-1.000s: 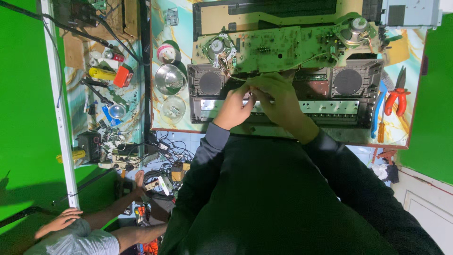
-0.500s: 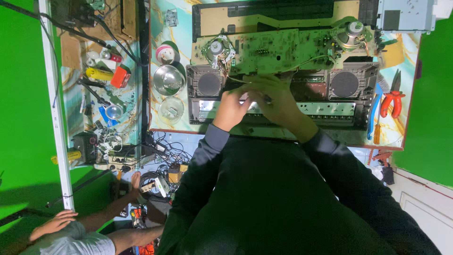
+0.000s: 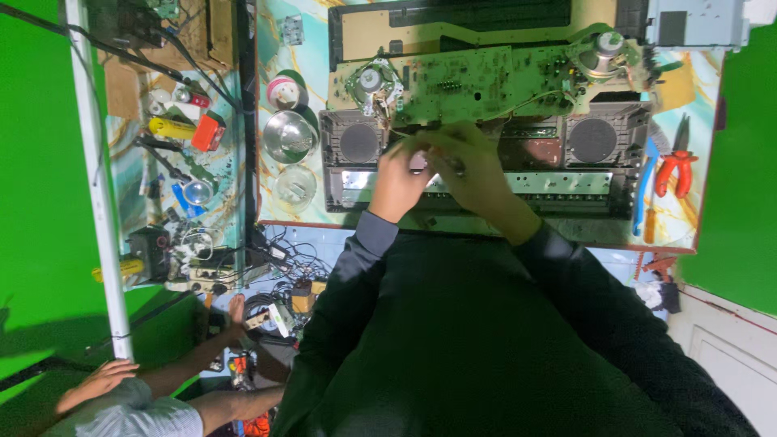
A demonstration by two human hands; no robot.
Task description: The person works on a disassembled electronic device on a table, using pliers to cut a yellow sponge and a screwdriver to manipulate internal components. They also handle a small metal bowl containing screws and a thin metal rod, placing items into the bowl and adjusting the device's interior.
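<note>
Both hands meet at the middle of the frame over the opened cassette player (image 3: 486,166). My left hand (image 3: 396,182) has its fingers curled and pressed together near a small part at the centre of the chassis, and my right hand (image 3: 473,174) arches over it with fingertips bunched on the same spot; what they pinch is too small to make out, possibly a thin wire or a screw.

That player lies flat in the upper middle of the picture, its two round speakers to either side of the hands, with the green circuit board (image 3: 486,81) folded up just above and thin leads running down toward the fingers. To do this well, I judge the grip should stay light and close to the part, the wrists resting on the chassis edge, so the leads to the board are not tugged.

Further out, red-handled pliers (image 3: 676,170) and a blue-handled tool lie at the right edge of the table. Left of the player stand a steel bowl (image 3: 290,136) and a clear glass dish, with a round pink-and-white tape roll above them. Upper left, a shelf holds a yellow cylinder, a red box and loose tools. At lower left another person's hand (image 3: 101,379) rests against green backdrop.
</note>
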